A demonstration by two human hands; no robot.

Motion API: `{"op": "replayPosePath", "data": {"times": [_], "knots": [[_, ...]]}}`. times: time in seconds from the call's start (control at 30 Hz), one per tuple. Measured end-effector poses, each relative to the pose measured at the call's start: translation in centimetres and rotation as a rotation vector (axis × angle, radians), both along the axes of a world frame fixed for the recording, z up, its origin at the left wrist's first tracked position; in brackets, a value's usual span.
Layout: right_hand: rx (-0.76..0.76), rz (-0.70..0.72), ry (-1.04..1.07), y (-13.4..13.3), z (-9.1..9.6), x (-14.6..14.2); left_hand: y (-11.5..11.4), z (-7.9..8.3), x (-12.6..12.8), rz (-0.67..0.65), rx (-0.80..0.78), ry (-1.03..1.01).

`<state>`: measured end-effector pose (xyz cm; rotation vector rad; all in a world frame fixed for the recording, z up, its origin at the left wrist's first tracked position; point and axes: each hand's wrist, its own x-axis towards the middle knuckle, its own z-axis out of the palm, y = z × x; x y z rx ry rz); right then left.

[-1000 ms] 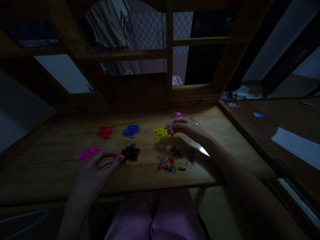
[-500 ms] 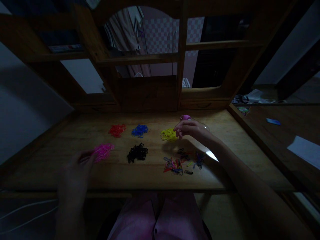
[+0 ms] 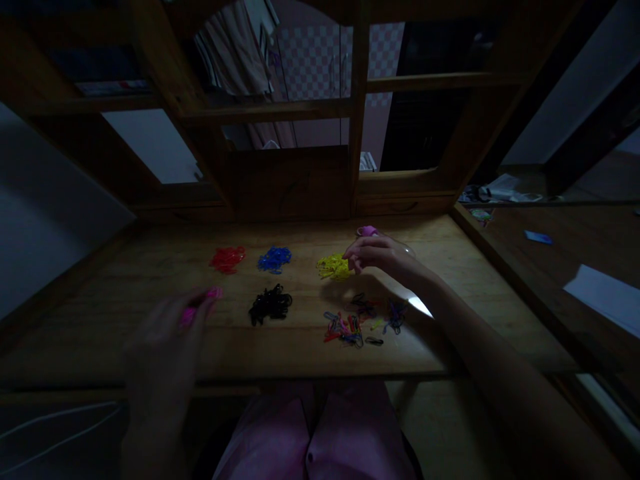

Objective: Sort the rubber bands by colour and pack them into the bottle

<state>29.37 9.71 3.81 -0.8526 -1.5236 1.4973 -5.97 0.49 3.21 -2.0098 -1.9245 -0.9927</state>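
Observation:
My left hand (image 3: 167, 330), slightly blurred, is over the pile of pink paper clips (image 3: 188, 316) at the left. Its thumb and forefinger are apart, with pink showing between them and past their tips; the hand hides most of that pile. At the right edge of the yellow paper clips (image 3: 332, 267) hovers my right hand (image 3: 375, 255), its fingers bent and pressed together. Whatever its fingertips hold, if anything, I cannot make out. Black paper clips (image 3: 270, 305) lie in a heap between the hands. A mixed scatter of coloured paper clips (image 3: 345, 329) is nearer me, below my right hand.
Red paper clips (image 3: 227, 259) and blue paper clips (image 3: 274, 259) form two piles farther back. Behind my right hand is a pink-capped object (image 3: 367, 231), partly hidden. A wooden shelf unit (image 3: 293, 183) rises at the desk's back; white paper (image 3: 605, 300) lies far right.
My left hand has moved right and slightly up, covering more of the pink pile. The right hand stays by the yellow pile. The whole view has shifted slightly.

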Motion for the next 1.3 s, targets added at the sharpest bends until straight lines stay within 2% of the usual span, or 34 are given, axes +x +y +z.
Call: {"op": "replayPosePath", "data": {"times": [0.07, 0.13, 0.2, 0.27, 0.33, 0.57, 0.77, 0.93, 1.07, 1.2, 1.3], "knots": [[0.0, 0.006, -0.001, 0.1, -0.1, 0.1, -0.8, -0.3, 2.6, -0.238, 0.003, 0.026], [0.002, 0.016, 0.003, 0.1, -0.2, 0.1, -1.6, -0.8, 5.4, -0.461, -0.147, 0.002], [0.001, 0.017, 0.004, 0.2, -0.2, 0.1, -2.3, -1.3, 8.1, -0.603, -0.338, -0.014], [0.0, 0.016, 0.0, 0.2, -0.2, 0.0, -2.6, -1.6, 10.2, -0.621, -0.479, -0.042], [0.002, 0.017, 0.002, 0.2, -0.2, 0.0, -2.5, -1.8, 11.4, -0.61, -0.553, -0.064], [0.024, 0.029, 0.022, 0.1, -0.1, 0.0, -1.6, -1.5, 12.1, -0.591, -0.643, -0.044], [0.027, 0.036, 0.004, 0.1, -0.3, -0.1, -1.4, -1.3, 11.8, -0.595, -0.595, -0.028], [0.026, 0.043, -0.003, 0.1, -0.4, -0.1, -0.8, -2.3, 12.3, -0.56, -0.461, -0.084], [0.015, 0.03, -0.008, 0.0, -0.2, -0.1, -0.7, -2.1, 12.8, -0.534, -0.359, -0.164], [0.002, 0.02, -0.011, -0.1, -0.1, -0.2, -1.4, -1.3, 12.5, -0.604, -0.435, -0.107], [0.005, 0.022, -0.01, -0.1, 0.0, -0.2, -1.6, -1.4, 12.3, -0.64, -0.525, -0.021]]}}
